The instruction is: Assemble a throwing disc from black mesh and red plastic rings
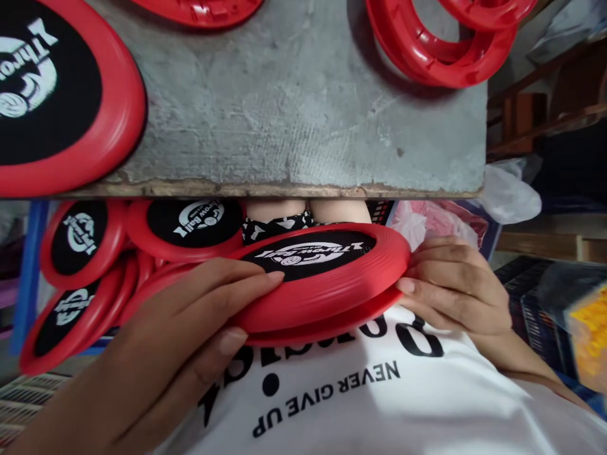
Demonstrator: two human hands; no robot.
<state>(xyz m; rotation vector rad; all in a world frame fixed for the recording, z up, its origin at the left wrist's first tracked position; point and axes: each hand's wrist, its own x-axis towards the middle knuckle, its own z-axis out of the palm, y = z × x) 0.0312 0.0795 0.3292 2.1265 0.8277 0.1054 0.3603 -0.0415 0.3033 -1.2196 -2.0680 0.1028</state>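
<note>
Between my two hands, over my lap, is a red throw-ball disc (327, 278) with a black face and white lettering. It is tilted, and a gap shows along its near edge between the upper disc and a red part (303, 337) beneath. My left hand (203, 316) grips its left side, fingers on top and thumb at the lower rim. At the opposite side, my right hand (455, 284) pinches the rim where the gap is. The undersides of both grips are hidden.
Ahead is a grey worktable (265, 114) with a worn front edge. On it lie another throw-ball disc (118, 120) and red plastic rings (441, 69). Several finished-looking discs (85, 243) fill a blue bin (28, 278) at left. A plastic bag (512, 193) hangs by the table's right corner.
</note>
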